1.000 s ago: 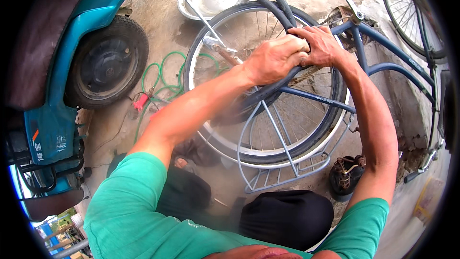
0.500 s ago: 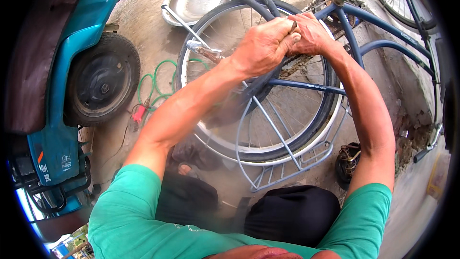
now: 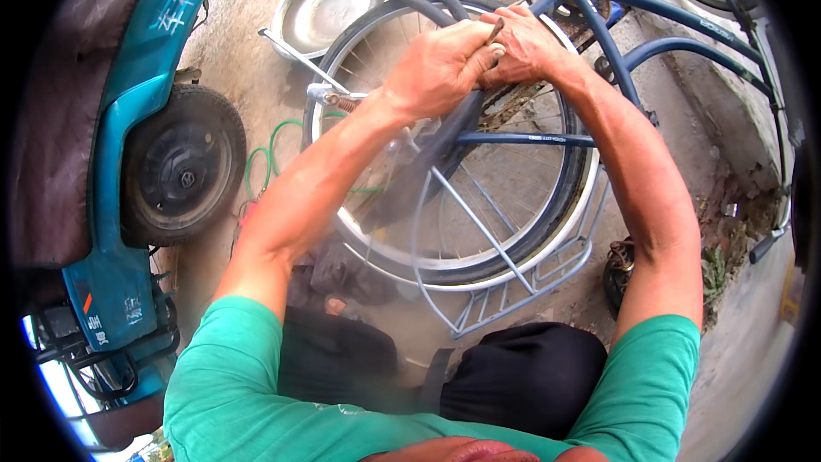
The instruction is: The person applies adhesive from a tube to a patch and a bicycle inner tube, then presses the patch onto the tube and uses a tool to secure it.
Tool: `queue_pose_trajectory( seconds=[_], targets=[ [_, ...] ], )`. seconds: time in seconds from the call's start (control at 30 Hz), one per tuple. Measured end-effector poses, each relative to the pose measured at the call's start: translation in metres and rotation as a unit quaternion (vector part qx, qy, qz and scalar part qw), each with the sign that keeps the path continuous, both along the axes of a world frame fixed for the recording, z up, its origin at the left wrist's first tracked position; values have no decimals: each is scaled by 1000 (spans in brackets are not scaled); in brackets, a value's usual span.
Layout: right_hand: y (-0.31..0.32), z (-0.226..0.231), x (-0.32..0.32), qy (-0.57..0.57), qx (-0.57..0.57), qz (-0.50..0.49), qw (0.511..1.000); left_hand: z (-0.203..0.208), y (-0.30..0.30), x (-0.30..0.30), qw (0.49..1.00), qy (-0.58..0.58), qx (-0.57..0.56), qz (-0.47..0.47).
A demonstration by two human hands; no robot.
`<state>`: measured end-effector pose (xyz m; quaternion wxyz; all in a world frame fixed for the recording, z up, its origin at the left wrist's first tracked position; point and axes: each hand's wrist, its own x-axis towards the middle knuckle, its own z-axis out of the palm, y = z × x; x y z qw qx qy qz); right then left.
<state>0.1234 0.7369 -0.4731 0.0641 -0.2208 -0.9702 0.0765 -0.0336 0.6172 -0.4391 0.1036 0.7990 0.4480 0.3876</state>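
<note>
My left hand and my right hand are closed and pressed together above a bicycle wheel. They grip a black inner tube, which loops out beyond them and hangs down below. A small dark brown tip pokes up by my left thumb; I cannot make out what it belongs to. Under my hands, the wheel with its black tire and white rim is still joined to the blue bicycle frame. My fingers hide the gripped stretch of tube.
A metal basin lies past the wheel. At left stands a teal vehicle with a black wheel, and a green hose curls near it. The silver rear rack is close to my knees. A concrete wall borders the right.
The whole view has shifted a little, so the bicycle and basin sit slightly further up and left. My hands remain closed together on the tube, with little change in grip.
</note>
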Motion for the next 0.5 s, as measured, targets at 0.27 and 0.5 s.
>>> queue_pose_trajectory(
  seconds=[0.27,0.5],
  targets=[
    [5,-11,0,46,-9,12,999,2,4,-1,999,-17,-42,1],
    [3,-3,3,49,-35,12,998,11,7,6,998,-14,-53,32]
  ],
)
